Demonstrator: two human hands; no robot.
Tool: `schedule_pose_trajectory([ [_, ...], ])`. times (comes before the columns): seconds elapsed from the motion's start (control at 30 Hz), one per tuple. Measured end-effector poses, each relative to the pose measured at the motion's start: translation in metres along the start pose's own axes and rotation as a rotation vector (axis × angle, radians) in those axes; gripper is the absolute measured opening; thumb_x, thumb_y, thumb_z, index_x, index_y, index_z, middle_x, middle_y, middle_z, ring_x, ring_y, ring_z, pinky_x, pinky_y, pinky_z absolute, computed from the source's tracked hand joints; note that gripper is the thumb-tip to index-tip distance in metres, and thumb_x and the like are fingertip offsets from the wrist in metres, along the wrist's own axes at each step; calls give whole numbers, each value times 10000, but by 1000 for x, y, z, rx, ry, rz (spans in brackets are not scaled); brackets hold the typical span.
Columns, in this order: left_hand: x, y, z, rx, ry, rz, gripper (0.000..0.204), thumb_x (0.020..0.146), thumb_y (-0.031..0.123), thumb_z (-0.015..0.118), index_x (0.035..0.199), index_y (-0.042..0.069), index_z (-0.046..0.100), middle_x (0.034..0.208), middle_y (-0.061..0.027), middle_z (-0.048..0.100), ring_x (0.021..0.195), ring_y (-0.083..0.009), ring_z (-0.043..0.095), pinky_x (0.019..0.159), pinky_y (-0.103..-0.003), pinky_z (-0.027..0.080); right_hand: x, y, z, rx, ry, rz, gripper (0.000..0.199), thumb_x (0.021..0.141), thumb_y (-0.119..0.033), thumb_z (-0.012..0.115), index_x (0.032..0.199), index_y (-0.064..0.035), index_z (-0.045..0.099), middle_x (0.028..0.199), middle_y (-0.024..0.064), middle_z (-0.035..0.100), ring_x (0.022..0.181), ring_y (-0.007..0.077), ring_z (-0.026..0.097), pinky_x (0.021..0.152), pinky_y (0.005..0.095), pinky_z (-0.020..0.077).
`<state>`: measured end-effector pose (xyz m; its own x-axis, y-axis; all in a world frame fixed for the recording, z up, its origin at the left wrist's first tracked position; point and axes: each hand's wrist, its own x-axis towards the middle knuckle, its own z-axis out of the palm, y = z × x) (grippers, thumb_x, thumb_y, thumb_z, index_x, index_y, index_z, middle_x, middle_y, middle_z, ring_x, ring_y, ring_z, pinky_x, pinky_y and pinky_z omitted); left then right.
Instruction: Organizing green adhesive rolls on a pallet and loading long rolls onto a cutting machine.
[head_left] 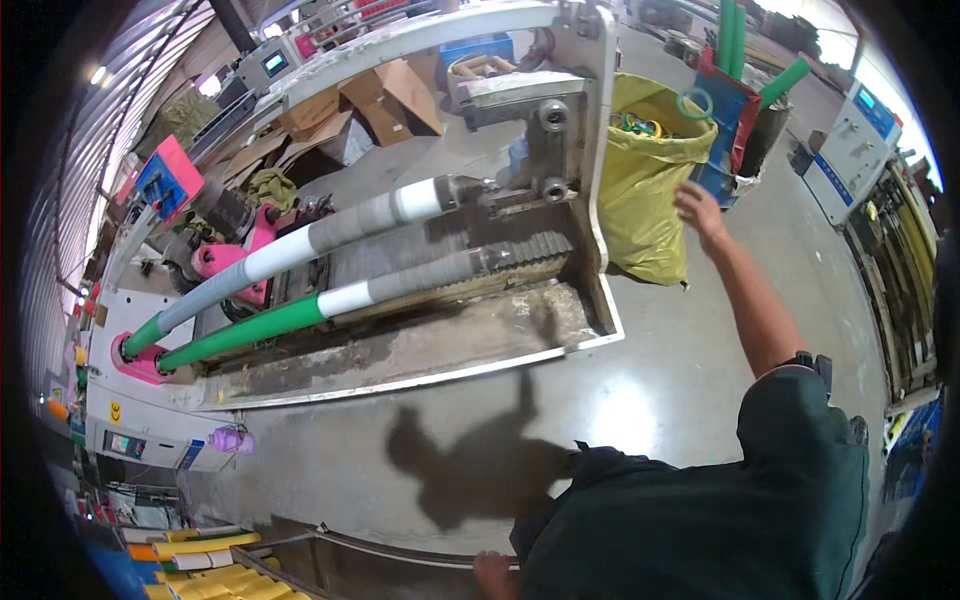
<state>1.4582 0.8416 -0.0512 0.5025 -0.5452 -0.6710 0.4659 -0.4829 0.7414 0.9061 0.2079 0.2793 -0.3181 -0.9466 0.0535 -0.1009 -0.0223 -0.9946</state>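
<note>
My right hand [700,208] is stretched out in front of me with the fingers spread and nothing in it. It hovers beside a large yellow bag [640,190] that stands open on the floor. A thin green ring [693,102] is in the air just above the bag's mouth, apart from my hand. More rings lie inside the bag. My left hand [491,577] is low at the picture's bottom edge, resting on a metal rail [400,553]; its fingers are mostly hidden.
A big machine frame [590,60] holds two long shafts [300,245] wrapped in white, grey and green sleeves. Cardboard boxes [390,95] lie behind it. Green tubes [735,35] stand in a blue bin [725,110]. A white control cabinet [850,150] is at right, yellow rolls [215,580] at lower left.
</note>
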Motion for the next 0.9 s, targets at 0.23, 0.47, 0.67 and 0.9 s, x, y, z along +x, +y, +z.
schedule_pose_trajectory([
  [0.23, 55, 140, 4, -89, 95, 49, 517, 954, 112, 574, 1433, -13, 427, 1097, -136, 636, 882, -208, 627, 708, -335, 524, -179, 201, 189, -513, -602, 350, 394, 831, -192, 742, 1151, 19, 656, 983, 148, 694, 812, 185, 642, 687, 352, 532],
  [0.47, 193, 287, -61, -302, 220, 145, 600, 994, 351, 563, 1468, 34, 373, 1344, -197, 550, 1216, -321, 558, 1041, -452, 439, -188, 147, 366, -899, -753, -92, 719, 720, -195, 822, 1354, -14, 536, 1238, 220, 640, 1122, 358, 628, 958, 418, 497],
  [0.67, 336, 428, -80, -615, 246, 214, 632, 994, 402, 569, 1437, -7, 380, 1322, -213, 551, 1278, -342, 509, 1066, -452, 429, -81, 94, 489, -948, -567, -425, 734, 676, -108, 799, 1345, -58, 500, 1324, 214, 530, 1209, 409, 518, 1004, 465, 455],
  [0.9, 470, 565, -88, -738, 243, 193, 728, 996, 451, 536, 1512, 28, 245, 1448, -238, 425, 1353, -368, 428, 1123, -455, 356, -33, 132, 606, -1301, -761, -350, 924, 582, -287, 889, 1366, -49, 462, 1262, 236, 574, 1193, 427, 537, 1030, 487, 440],
])
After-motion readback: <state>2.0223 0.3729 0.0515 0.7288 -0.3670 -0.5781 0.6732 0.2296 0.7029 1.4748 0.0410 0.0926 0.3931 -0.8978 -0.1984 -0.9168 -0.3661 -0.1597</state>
